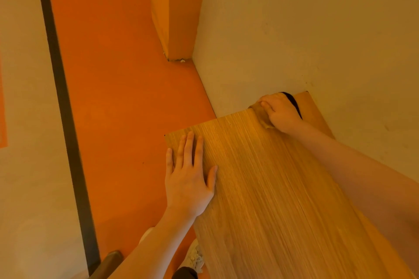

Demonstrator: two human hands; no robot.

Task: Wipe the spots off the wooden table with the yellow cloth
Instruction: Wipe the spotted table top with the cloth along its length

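Observation:
The wooden table (267,188) runs from the lower right up to the wall. My right hand (281,113) is at the table's far edge by the wall, fingers curled over the yellow cloth (260,112), which it presses on the wood; only a bunched bit of cloth shows under the hand. A dark band (293,103) crosses the back of that hand. My left hand (189,179) lies flat on the table's left edge, fingers straight and spread, holding nothing. I cannot make out any spots on the wood.
A beige wall (306,29) meets the table's far and right sides. Orange floor (118,97) lies left of the table, with a dark strip (65,120) across it. An orange pillar (176,7) stands at the back. A shoe (195,258) shows below.

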